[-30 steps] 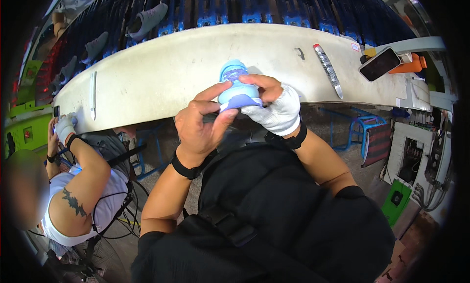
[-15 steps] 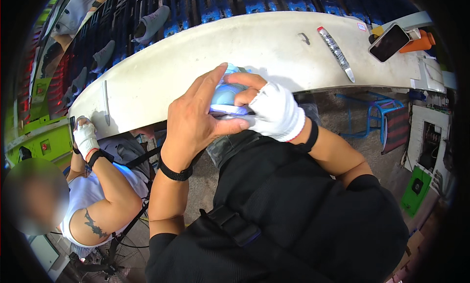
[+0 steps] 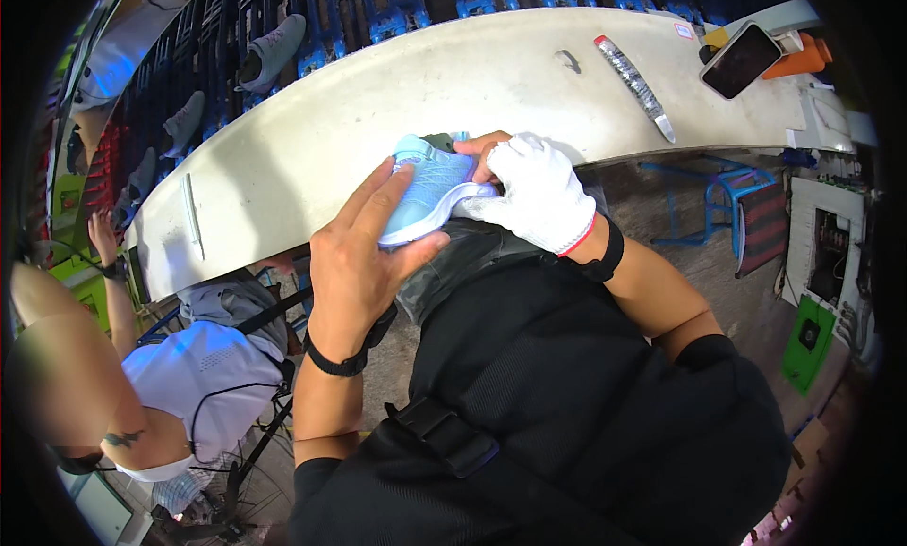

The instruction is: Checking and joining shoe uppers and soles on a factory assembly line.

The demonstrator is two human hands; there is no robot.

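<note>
From where I stand, the head view shows a pale blue shoe (image 3: 430, 187) held at the near edge of a cream worktable (image 3: 425, 83), just in front of the worker's body; whether it touches the tabletop I cannot tell. The bare left hand (image 3: 354, 244) grasps it from the left, fingers over the upper and thumb low by the white sole. The right hand (image 3: 534, 196), in a white glove that leaves the fingertips bare, grips the shoe's other end, fingers curled about it. Held between both hands like this, it is probably kept steady, with its side turned up into plain sight.

Well right of the shoe lies a knife (image 3: 635, 83) with a wrapped handle, likely put there to leave the middle of the table free while staying within reach. A slim pale tool (image 3: 191, 211) lies well to the shoe's left.

As for containers, an orange bottle (image 3: 801, 59) lies far right of the shoe, beyond a phone (image 3: 742, 61); its contents are hidden. A grey cabinet (image 3: 824, 234), also far right, has an opening showing dark fittings, too small to identify.
</note>
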